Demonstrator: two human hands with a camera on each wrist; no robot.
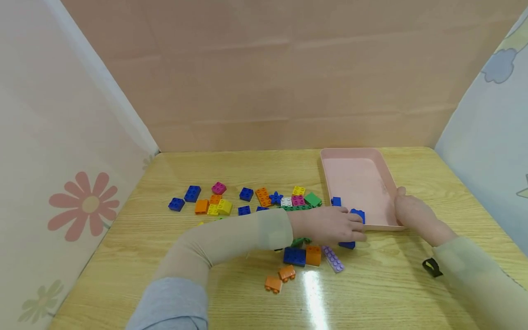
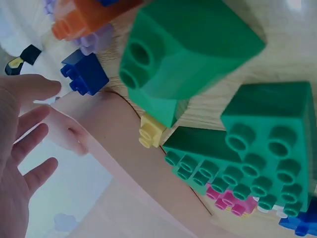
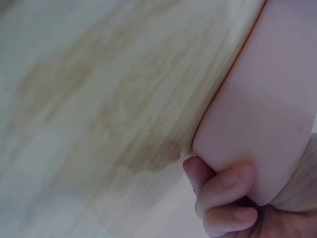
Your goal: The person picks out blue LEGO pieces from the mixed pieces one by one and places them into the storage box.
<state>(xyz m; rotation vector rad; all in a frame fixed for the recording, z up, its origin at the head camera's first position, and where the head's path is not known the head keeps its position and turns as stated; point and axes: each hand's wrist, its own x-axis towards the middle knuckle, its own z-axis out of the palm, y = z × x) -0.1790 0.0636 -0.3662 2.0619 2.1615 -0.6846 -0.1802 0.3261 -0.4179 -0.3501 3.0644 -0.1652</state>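
A pink tray [image 1: 356, 178] lies at the table's right. My right hand [image 1: 416, 217] grips its near right corner; in the right wrist view, curled fingers [image 3: 230, 183] press the tray's outer wall [image 3: 252, 109]. My left hand [image 1: 327, 224] is over the bricks by the tray's near left corner, its fingers spread and relaxed with nothing visible between them. One blue brick [image 1: 358, 214] shows just beyond the fingertips, another [image 1: 336, 201] at the tray's left edge. A third blue brick [image 1: 347, 245] is partly hidden under the hand. Green bricks [image 2: 178, 49] lie below the left wrist.
Several loose bricks are spread to the left, including a yellow brick [image 1: 224, 206] and an orange brick [image 1: 201, 206]. Nearer lie a purple brick [image 1: 333, 259] and an orange brick [image 1: 273, 284]. A small black strap [image 1: 432, 267] rests beside the right forearm.
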